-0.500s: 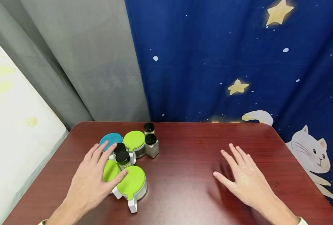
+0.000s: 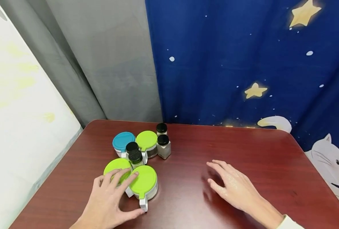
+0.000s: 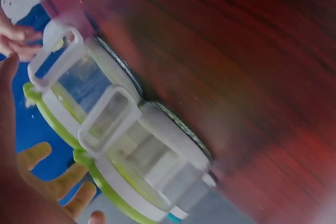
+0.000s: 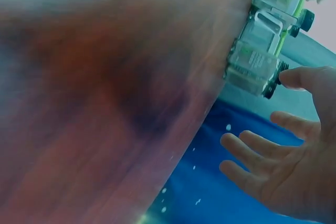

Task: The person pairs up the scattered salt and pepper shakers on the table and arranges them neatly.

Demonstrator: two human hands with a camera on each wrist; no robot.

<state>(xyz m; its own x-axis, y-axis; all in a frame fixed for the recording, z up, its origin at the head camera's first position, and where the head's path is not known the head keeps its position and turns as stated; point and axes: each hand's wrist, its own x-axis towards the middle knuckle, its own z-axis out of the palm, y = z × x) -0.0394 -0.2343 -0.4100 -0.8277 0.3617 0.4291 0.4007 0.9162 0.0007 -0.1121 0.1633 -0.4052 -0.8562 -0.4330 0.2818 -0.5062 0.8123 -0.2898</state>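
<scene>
My left hand (image 2: 107, 200) hovers at two clear jars with green lids and white handles, thumb and fingers spread. Its fingertips are above the front green-lidded jar (image 2: 144, 179) and the other green-lidded jar (image 2: 116, 165); whether they touch the lids I cannot tell. The thumb tip lies by the front jar's white handle (image 2: 143, 204). In the left wrist view both handles stand out from the jars, with no fingers around them. Farther right, my right hand (image 2: 233, 187) hangs over the table with loosely bent fingers, holding nothing.
Behind the two front jars stand a blue-lidded jar (image 2: 123, 141), a third green-lidded jar (image 2: 147, 139) and several black-capped shaker bottles, one the square bottle (image 2: 164, 149). The red-brown table (image 2: 186, 178) ends at a grey and a starry blue curtain (image 2: 215, 63).
My left hand has come back toward me, from over the blue-lidded jar to the two front jars. The right hand has shifted slightly left and lower, its fingers more bent. The whole view has turned a little.
</scene>
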